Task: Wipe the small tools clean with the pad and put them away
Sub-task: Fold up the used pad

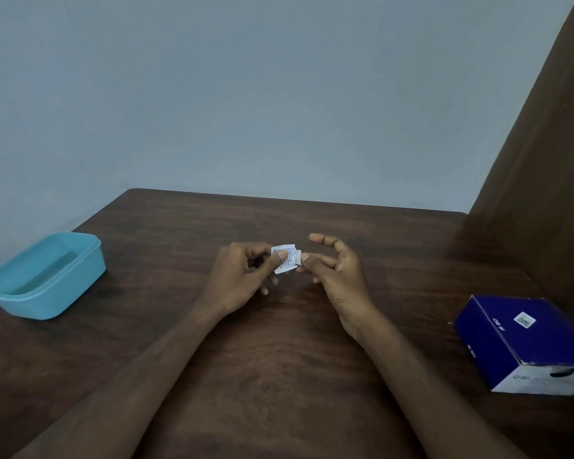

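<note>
— Left hand (236, 276)?
— Pinching a small white sachet (285, 259) above mid-worktop (279, 359), long axis tilted, top leaning left.
— Right hand (337, 270)?
— Pinching its right edge, other fingers spread. Blue tub (43, 276) far left, blue box (527, 342) far right.

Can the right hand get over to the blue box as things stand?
Probably yes. The right hand pinches the small white packet together with the left hand, so it must let go first. Bare table lies between it and the blue box.
</note>
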### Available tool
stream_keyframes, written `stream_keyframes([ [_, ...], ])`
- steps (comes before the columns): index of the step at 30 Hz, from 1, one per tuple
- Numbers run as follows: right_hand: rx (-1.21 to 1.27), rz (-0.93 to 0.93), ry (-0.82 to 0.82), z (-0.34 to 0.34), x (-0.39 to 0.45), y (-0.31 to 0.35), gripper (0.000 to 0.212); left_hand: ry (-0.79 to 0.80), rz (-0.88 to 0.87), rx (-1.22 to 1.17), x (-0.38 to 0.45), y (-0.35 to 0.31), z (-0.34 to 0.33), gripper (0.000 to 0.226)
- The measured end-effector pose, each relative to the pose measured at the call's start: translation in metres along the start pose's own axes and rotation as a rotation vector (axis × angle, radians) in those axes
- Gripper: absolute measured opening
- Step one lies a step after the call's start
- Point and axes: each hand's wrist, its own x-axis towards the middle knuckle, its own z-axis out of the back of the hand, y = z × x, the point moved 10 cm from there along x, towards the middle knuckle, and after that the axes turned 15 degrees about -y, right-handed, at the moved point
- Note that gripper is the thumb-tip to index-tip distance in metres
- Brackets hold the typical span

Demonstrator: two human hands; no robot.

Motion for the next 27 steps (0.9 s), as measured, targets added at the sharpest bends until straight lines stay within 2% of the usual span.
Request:
stream_keyframes([
  [7,0.004,0.049,-0.056,0.006,0.001,0.002,0.037,0.009,-0.008,0.029,0.001,0.001,-0.002,0.026],
  [12,-0.125,0.120,0.053,-0.006,-0.007,0.004,0.055,0.047,-0.055,0.051,-0.001,0.001,-0.005,0.026],
  [22,0.071,-0.027,0.049,-0.004,0.002,-0.003,0.040,0.054,0.030,-0.132,0.002,0.009,-0.008,0.020],
  [27,0.039,0.037,-0.040,0.006,0.002,0.001,0.039,0.038,0.034,-0.090,0.004,0.012,-0.007,0.021],
])
